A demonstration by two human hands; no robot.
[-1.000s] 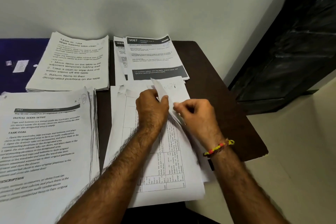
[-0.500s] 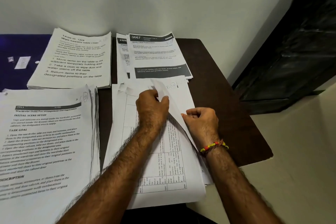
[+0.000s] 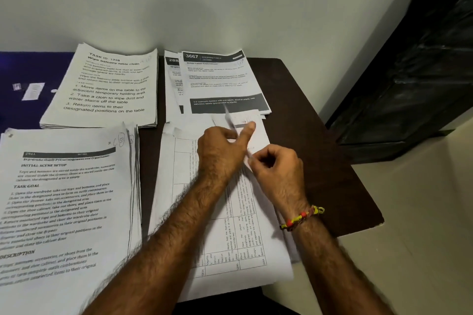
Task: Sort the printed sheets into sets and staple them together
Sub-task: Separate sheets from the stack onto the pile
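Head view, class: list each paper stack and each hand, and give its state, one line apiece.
Table-print stack: flat, top corner lifted.
Wipe balcony stack: flat, untouched.
3667 stack: flat, fanned.
Wardrobe stack: flat, untouched.
Left hand: on the table-print stack, forefinger extended.
Right hand: pinching a sheet edge.

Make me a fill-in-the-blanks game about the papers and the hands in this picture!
1. The bracelet is on the ____ wrist.
2. The far stack with the dark band shows the number ____.
3. Both hands work on the stack of sheets printed with a ____.
4. The right hand ____ the edge of a lifted sheet.

Missing words: right; 3667; table; pinches
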